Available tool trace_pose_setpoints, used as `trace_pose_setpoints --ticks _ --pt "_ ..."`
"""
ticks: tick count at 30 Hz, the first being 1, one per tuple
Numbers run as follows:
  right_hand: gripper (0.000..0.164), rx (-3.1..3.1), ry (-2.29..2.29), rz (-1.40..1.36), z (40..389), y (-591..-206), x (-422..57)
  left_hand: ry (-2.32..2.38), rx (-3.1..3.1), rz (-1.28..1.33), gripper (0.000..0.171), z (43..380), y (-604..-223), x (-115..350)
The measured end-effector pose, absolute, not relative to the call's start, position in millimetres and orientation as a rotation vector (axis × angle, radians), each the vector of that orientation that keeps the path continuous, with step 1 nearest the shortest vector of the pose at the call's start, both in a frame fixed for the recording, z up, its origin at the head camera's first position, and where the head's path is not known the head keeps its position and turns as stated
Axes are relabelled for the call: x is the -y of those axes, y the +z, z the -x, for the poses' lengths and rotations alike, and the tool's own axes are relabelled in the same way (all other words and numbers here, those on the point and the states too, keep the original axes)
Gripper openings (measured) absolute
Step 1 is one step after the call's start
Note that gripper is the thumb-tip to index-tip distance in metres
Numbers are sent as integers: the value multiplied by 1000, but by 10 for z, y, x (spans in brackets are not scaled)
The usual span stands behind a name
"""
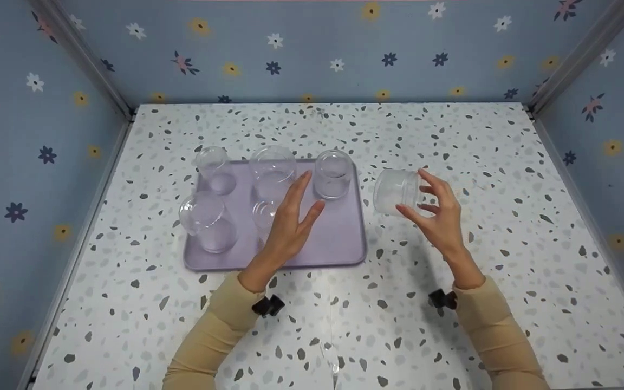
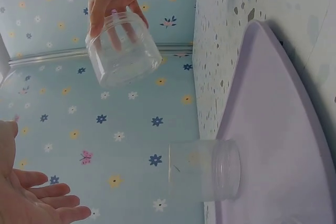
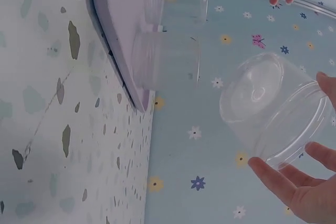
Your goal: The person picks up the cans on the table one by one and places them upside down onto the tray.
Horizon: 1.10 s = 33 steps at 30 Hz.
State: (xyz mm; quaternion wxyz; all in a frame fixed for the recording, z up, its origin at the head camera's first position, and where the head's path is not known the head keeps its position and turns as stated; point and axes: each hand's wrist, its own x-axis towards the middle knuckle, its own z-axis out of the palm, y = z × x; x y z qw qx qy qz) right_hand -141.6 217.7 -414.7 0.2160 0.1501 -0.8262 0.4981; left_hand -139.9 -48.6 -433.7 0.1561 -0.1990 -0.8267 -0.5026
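My right hand [image 1: 444, 216] grips a clear plastic jar [image 1: 393, 192] by its threaded neck, thumb and fingers spread round the rim. The jar is tipped on its side, its base toward the tray, and hangs above the table in the right wrist view. My left hand [image 1: 287, 227] is held over the lilac tray [image 1: 339, 238] with fingers extended and thumb apart, holding nothing. Beneath it a clear jar [image 1: 262, 214] is partly hidden. Beyond its fingertips, a jar [image 1: 333, 174] stands neck down at the tray's back right corner.
More clear jars stand on the tray: one at the back left [image 1: 214, 170], one at the back middle [image 1: 273, 172] and one at the front left [image 1: 209, 222]. The speckled table [image 1: 507, 227] extends to flower-patterned walls [image 1: 312, 54] at the back and sides.
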Motion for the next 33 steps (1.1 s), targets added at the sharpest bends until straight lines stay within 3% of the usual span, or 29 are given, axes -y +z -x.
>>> trace_pose_setpoints --ticks 17,23,28,33 --pt "58 2241 1775 -533 1331 -4172 -1991 -1551 2274 730 59 1408 -4467 290" --pt "56 2221 1906 -553 1312 -4223 -1941 -1577 2252 801 69 1392 -4455 233" --pt "54 2217 1999 -580 1360 -4374 -1954 -1687 2223 846 69 1266 -4231 194" --pt "52 2177 2069 -647 1370 -4455 -1938 -1747 2260 857 74 1305 -4332 165"
